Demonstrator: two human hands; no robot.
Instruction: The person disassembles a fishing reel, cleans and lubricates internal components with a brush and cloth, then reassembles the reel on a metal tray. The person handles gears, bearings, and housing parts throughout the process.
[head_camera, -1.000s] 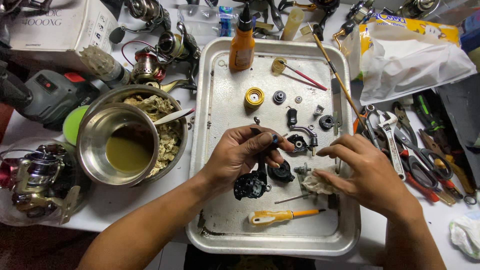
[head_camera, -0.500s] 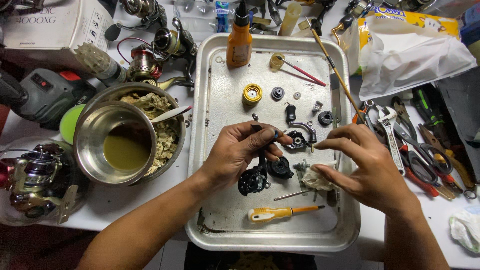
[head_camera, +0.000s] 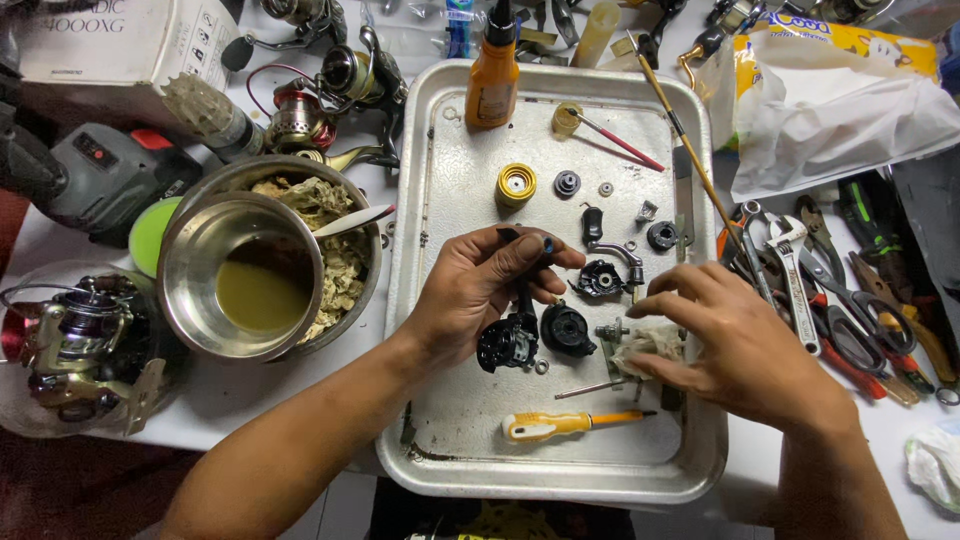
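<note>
**Reel body in left hand, rag under right, parts spread on tray**

Left hand (head_camera: 480, 290) curls partly closed around the black reel body (head_camera: 508, 340), fingers wrapping its stem so it hangs over the metal tray (head_camera: 440, 200), which catches drips and loose bits. Right hand (head_camera: 735, 340) is half open, fingertips pressing a dirty rag (head_camera: 650, 345). Small parts (head_camera: 600, 278) sit spaced apart mid-tray. Yellow screwdriver (head_camera: 560, 425) lies near the front rim. Free room: tray's left strip. Steel bowl (head_camera: 260, 280) crowds the left edge, pliers (head_camera: 850, 310) the right.
</note>
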